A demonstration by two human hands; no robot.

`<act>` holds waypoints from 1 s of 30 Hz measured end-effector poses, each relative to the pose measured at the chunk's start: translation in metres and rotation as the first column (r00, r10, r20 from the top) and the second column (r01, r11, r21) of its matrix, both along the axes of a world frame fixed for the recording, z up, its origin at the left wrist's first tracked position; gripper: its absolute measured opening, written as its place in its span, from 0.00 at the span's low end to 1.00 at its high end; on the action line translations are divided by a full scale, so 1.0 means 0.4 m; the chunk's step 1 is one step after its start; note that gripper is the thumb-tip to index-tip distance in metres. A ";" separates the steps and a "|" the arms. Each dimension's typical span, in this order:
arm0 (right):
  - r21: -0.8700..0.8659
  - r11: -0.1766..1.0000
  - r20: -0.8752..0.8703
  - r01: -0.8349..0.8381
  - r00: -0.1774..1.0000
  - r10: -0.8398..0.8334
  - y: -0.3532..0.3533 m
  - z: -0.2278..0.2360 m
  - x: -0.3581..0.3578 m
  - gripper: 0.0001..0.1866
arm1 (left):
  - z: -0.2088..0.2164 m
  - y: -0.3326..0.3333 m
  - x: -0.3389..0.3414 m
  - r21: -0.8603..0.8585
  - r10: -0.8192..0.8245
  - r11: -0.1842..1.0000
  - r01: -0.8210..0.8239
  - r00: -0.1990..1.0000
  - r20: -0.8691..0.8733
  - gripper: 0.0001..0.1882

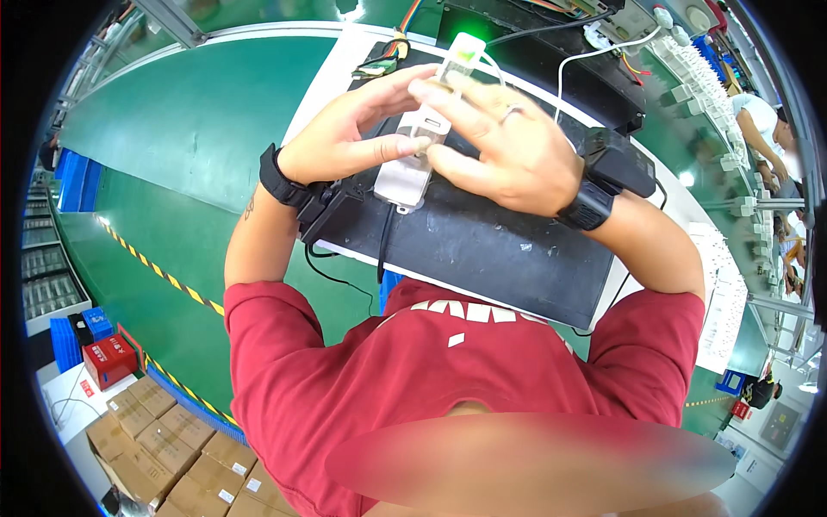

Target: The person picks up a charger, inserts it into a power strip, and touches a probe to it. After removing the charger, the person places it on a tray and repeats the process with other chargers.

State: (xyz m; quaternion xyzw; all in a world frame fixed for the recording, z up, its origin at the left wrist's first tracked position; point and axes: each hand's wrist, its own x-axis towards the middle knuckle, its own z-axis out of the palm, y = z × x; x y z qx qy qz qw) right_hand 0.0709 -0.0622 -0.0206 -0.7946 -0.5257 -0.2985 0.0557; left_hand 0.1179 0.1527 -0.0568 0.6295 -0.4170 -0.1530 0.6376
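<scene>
A white power strip (401, 187) lies aslant above a black mat (508, 258), its near end toward the person's chest and a white plug-in piece (467, 49) glowing green at its far end. A black cable (384, 246) runs down from the near end. The person's 2 hands meet over the strip: the left hand (357, 129) has its thumb across the strip's middle and its fingers stretched toward the far part, while the right hand (517, 155) arches over from the other side — its fingers blurred. Whether either hand truly grips the strip or only touches it, I cannot tell.

Each wrist wears a black strap. Beyond the left fingers sits a bundle of coloured wires (392, 53) on the white tabletop (319, 90). Farther out are a green floor (164, 233), stacked cardboard boxes (177, 448) at lower left — and co-workers (762, 138) at far right.
</scene>
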 end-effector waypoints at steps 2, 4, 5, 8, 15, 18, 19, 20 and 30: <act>0.218 0.971 0.045 0.094 0.993 -0.106 -0.003 0.046 0.002 0.20 | 0.000 -0.006 0.008 0.077 0.028 0.996 -0.041 0.986 0.165 0.34; 0.359 0.884 -0.012 0.301 0.948 -0.318 -0.008 0.083 0.012 0.15 | -0.001 -0.011 0.007 0.089 0.090 0.988 -0.124 0.944 0.316 0.33; 0.580 0.812 0.136 -0.057 0.990 -0.027 0.008 0.088 0.055 0.18 | -0.001 -0.013 0.007 0.134 0.144 0.966 -0.221 0.891 0.431 0.33; 0.424 0.814 -0.322 0.396 0.906 -0.273 -0.017 0.095 0.059 0.17 | -0.007 -0.017 0.004 0.168 0.168 0.938 -0.302 0.823 0.543 0.33; 0.460 0.799 -0.398 0.387 0.894 -0.204 -0.002 -0.019 0.114 0.09 | -0.005 -0.007 0.005 0.217 0.147 0.934 -0.286 0.857 0.494 0.33; 0.502 0.772 -0.353 0.389 0.908 -0.228 0.006 -0.035 0.112 0.08 | 0.005 -0.020 0.022 0.209 0.073 0.956 -0.205 0.858 0.509 0.30; 0.509 0.766 -0.356 0.393 0.906 -0.229 0.008 -0.037 0.110 0.08 | 0.008 -0.026 0.029 0.160 0.100 0.957 -0.240 0.796 0.597 0.30; 0.471 0.792 -0.270 0.389 0.918 -0.290 0.009 -0.038 0.107 0.08 | 0.011 -0.033 0.035 0.126 0.125 0.951 -0.281 0.728 0.674 0.29; 0.513 0.752 -0.113 0.414 0.901 -0.419 0.037 -0.079 0.115 0.09 | -0.001 -0.030 0.068 0.214 -0.046 0.973 -0.085 0.839 0.542 0.29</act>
